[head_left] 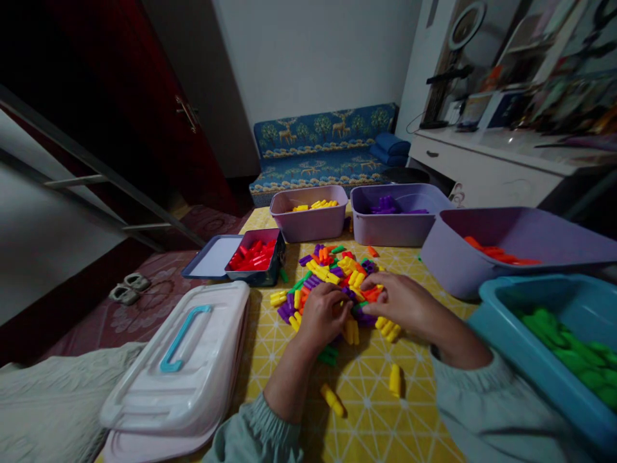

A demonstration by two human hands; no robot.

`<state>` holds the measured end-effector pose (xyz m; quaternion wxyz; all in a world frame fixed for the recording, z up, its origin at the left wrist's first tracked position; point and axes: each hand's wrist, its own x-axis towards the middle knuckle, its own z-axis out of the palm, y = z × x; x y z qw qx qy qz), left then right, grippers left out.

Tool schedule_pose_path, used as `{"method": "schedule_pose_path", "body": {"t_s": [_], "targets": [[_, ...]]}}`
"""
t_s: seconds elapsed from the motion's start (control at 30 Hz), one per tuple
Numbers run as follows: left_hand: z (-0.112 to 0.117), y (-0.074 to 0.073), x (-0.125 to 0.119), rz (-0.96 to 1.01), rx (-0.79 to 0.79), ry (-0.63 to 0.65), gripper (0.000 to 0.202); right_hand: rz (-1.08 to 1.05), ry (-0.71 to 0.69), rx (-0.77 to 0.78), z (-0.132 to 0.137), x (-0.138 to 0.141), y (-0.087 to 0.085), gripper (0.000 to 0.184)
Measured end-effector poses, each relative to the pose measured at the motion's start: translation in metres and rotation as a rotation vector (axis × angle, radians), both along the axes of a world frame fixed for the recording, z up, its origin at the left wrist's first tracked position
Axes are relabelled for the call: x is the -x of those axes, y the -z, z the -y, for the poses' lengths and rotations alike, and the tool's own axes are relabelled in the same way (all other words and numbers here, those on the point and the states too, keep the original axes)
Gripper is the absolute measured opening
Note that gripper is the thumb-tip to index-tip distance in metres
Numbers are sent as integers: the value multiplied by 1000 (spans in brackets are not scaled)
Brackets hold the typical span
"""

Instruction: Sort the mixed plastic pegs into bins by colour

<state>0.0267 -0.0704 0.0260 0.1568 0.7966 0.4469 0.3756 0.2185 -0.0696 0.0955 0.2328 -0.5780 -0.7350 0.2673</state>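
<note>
Left hand [324, 314], right hand [402, 303] at coloured pieces [319, 271]

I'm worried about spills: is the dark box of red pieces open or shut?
The dark box is open: its lid lies beside it, exposing the red pieces.

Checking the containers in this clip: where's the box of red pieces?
In the head view, the box sits left of the mixed pile, just beyond the white lid and nearer the camera than the tub of yellow pieces.

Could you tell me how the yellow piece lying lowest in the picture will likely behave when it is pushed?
The yellow piece would probably roll, since its long sides look rounded. It is likely light and stiff, being small, plastic-looking and firmly shaped.
</note>
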Motion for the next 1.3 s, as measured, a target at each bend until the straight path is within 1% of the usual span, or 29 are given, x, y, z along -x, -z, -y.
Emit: {"method": "schedule_pose_path", "body": {"t_s": [0.03,0.1,0.17,0.27,0.37,0.47,0.57,0.67,0.7,0.8,0.83,0.93,1.0,1.1,1.17,1.23,1.3], "targets": [[0,-1,0,50,3,-19,12,158,-33,10,1,2,6,30],[0,-3,1,146,-7,-48,11,364,-74,-17,4,6,15,36],[-1,-5,2,217,-34,-58,10,465,-100,-35,5,10,20,36],[-4,-4,3,293,-66,-62,13,501,-78,-23,4,14,22,29],[-6,0,3,357,-43,-113,13,394,-19,-26,0,17,20,16],[-7,3,2,454,3,-186,12,158,46,-100,-8,18,23,10],[-6,3,2,549,37,-218,11,-107,139,-199,-16,20,32,18],[-5,2,2,615,71,-213,13,-271,183,-203,-20,23,41,33],[-5,1,2,629,77,-210,13,-299,180,-205,-20,25,43,34],[-4,0,2,635,75,-203,13,-345,166,-242,-17,31,42,22],[-4,0,2,630,64,-200,12,-364,154,-240,-15,34,40,21],[-3,-1,1,612,40,-183,11,-447,87,-168,-10,42,37,27],[-3,-1,1,615,34,-176,11,-481,58,-141,-8,45,37,27],[-4,0,3,597,21,-163,12,-476,64,-144,-8,47,41,18],[-5,1,4,536,13,-148,11,-456,74,-148,-9,47,44,12],[-5,1,6,469,6,-148,9,-460,93,-170,-10,46,46,12],[-5,-1,6,425,-1,-163,6,-517,107,-168,-10,46,46,17]]}}
